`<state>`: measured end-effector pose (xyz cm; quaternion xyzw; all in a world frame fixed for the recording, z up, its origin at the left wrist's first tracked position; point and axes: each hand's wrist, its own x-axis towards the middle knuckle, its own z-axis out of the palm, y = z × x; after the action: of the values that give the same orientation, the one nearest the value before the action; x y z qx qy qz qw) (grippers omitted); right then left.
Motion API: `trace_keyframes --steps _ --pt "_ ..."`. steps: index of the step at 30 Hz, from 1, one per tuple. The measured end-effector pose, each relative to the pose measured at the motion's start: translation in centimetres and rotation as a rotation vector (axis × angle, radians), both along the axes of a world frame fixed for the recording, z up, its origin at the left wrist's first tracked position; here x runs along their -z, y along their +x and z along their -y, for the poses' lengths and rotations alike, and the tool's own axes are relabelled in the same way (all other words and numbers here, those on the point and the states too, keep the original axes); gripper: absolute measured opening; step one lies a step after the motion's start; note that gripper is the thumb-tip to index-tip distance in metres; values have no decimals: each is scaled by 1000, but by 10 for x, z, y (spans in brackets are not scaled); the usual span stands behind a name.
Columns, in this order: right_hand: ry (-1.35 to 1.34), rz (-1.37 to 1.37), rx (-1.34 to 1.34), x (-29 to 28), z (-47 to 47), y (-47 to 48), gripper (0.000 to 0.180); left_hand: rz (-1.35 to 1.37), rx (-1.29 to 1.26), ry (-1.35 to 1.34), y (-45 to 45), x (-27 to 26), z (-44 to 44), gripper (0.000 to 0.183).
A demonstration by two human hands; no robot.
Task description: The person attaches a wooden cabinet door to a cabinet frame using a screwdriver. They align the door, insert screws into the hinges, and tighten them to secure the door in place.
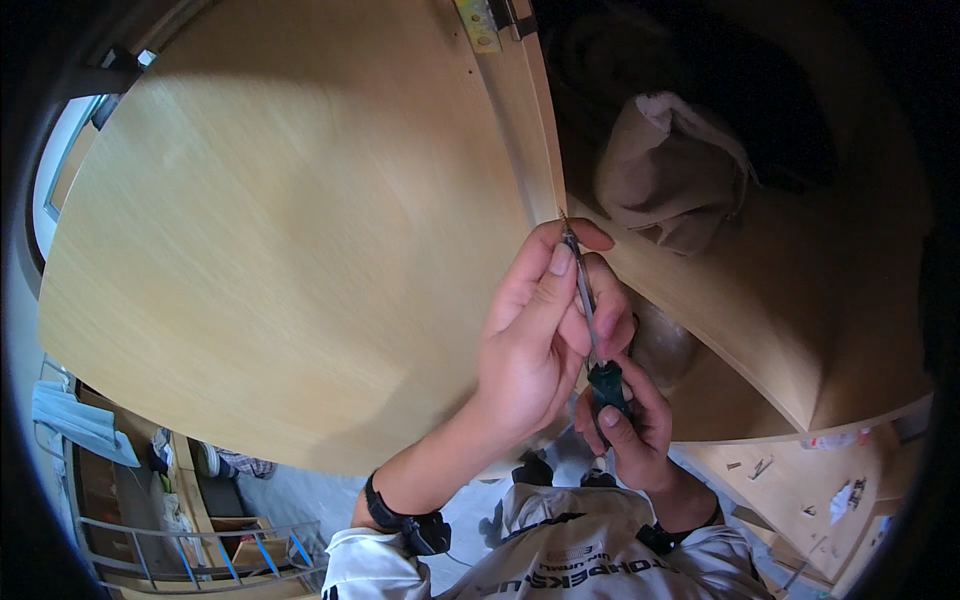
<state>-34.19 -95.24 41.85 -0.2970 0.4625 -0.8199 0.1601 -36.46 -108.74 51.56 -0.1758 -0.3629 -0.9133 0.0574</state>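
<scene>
My left hand (529, 337) pinches the tip end of a screwdriver's metal shaft (586, 296), with thumb and forefinger close to a small screw (563, 217) at the tip. The dark green screwdriver handle (607, 384) is gripped by my right hand (637, 435), lower down. The screwdriver points up towards the edge of a pale wooden cabinet door (300, 247). Higher on that edge sits a metal hinge (480, 26) with holes in its plate. Whether the screw touches the wood is hard to tell.
Inside the dark cabinet on the right, a brown cloth bundle (675, 172) lies above a wooden shelf panel (750, 337). Loose screws and hardware (761, 469) rest on a wooden surface at lower right. A metal bed rail (187, 534) and a light blue cloth (82, 420) are at lower left.
</scene>
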Motion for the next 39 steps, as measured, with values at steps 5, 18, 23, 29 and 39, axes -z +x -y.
trace_keyframes --steps 5,18,23,29,39 --pt "-65 -63 45 5 0 0 53 -48 34 -72 -1 -1 -1 32" --pt "-54 -95 154 -9 -16 -3 54 -586 -1364 -1285 3 -91 78 25" --pt "-80 -156 194 -15 -19 -10 55 -510 -1735 -1960 -9 -181 94 30" --pt "-25 -116 280 -27 -23 -15 58 -242 -1756 -2256 -49 -205 85 39" --pt "47 -205 439 -45 -13 -26 57 -375 -1646 -2554 -71 -215 107 26"
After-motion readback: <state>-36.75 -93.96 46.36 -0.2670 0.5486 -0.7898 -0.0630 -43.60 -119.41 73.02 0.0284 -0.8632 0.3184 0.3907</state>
